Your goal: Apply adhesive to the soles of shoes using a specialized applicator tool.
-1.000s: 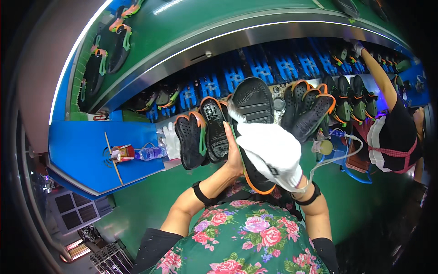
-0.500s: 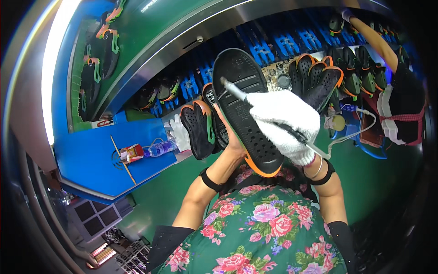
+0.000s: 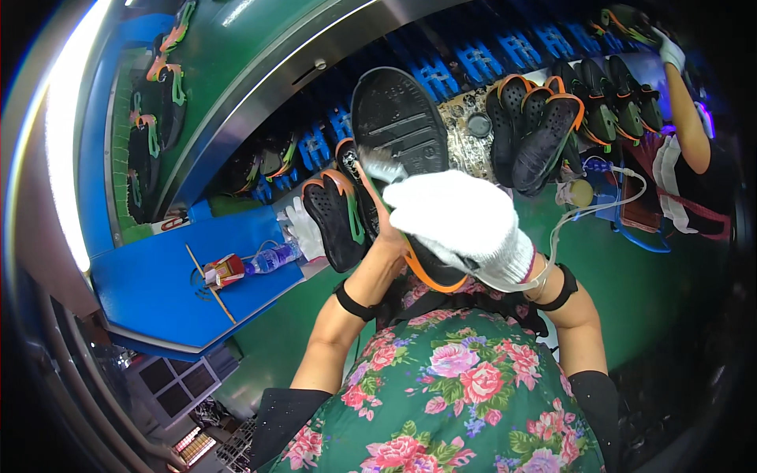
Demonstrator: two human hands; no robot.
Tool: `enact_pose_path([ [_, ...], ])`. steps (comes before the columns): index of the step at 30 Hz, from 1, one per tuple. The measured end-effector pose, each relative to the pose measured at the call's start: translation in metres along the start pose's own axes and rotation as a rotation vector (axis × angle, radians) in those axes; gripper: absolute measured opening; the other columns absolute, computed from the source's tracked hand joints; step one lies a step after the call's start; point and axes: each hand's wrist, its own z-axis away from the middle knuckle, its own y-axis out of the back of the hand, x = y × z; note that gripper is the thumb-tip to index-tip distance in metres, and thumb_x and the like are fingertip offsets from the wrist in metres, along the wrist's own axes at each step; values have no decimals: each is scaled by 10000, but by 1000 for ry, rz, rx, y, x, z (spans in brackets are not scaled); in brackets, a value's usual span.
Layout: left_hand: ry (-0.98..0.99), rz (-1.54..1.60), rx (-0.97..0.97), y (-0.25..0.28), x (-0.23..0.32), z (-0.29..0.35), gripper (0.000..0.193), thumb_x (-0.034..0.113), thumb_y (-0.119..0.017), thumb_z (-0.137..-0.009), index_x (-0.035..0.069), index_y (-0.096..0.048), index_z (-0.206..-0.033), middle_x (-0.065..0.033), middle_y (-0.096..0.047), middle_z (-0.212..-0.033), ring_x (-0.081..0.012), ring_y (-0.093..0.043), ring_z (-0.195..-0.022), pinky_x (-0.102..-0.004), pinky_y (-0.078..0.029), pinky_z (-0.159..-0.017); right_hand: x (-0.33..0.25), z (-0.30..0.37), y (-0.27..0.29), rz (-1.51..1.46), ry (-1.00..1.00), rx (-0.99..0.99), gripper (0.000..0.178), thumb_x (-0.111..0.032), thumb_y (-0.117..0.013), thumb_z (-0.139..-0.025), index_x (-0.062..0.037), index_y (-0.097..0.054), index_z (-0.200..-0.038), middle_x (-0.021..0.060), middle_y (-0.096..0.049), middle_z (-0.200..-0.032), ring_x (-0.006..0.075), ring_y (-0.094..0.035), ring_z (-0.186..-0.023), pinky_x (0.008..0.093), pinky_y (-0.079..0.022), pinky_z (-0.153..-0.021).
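A black clog-style shoe (image 3: 398,110) with an orange edge is held up in front of me, its long ridged, perforated face toward me. My bare left hand (image 3: 385,225) grips its left side from beneath; part of the fingers is hidden behind it. In a white knit glove, my right hand (image 3: 465,221) closes around a small brush (image 3: 385,168). Its pale bristles, smeared by motion, lie at the shoe's left edge around mid-length. The glove covers much of the shoe's lower half. Just left of my left hand stand more black shoes (image 3: 335,221) with orange and green trim.
A blue table (image 3: 150,276) at left carries a bottle (image 3: 274,258), a red carton (image 3: 227,270) and a stick (image 3: 211,288). Beyond my hands, a round pot (image 3: 479,124) sits beside several shoes (image 3: 544,142). A co-worker's gloved hand (image 3: 670,54) is at far right.
The brush has moved from the middle of the shoe's upper part to its left edge, with my right hand following. My left hand keeps its grip. The co-worker's hand has shifted right.
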Motion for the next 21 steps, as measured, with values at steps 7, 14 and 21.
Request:
enact_pose_path([
  [7,-115,118,281,-23,13,2,1094,948,-330,-845,62,-487,-1468,-165,-640,-1307,-312,-670,-1149,-481,-569,-977,12,3,22,-9,9,-53,297,-58,-738,-858,-60,-755,-1155,131,-750,-1198,299,-719,-1083,379,-571,-911],
  [14,-86,135,-49,-26,22,-5,1167,979,-317,-812,-27,-543,-1357,-204,-672,-1125,-313,-697,-1006,-426,-612,-815,7,21,7,-218,-18,-70,308,-26,-772,-816,-92,-788,-1116,104,-774,-1138,271,-739,-1018,389,-567,-930],
  [21,7,100,-32,-38,34,-8,1131,971,-455,-772,-47,-549,-1258,-186,-683,-1009,-333,-664,-952,-441,-575,-832,1,34,-4,-187,-104,-75,286,-32,-732,-883,-61,-767,-1165,105,-767,-1164,261,-730,-1057,368,-567,-937],
])
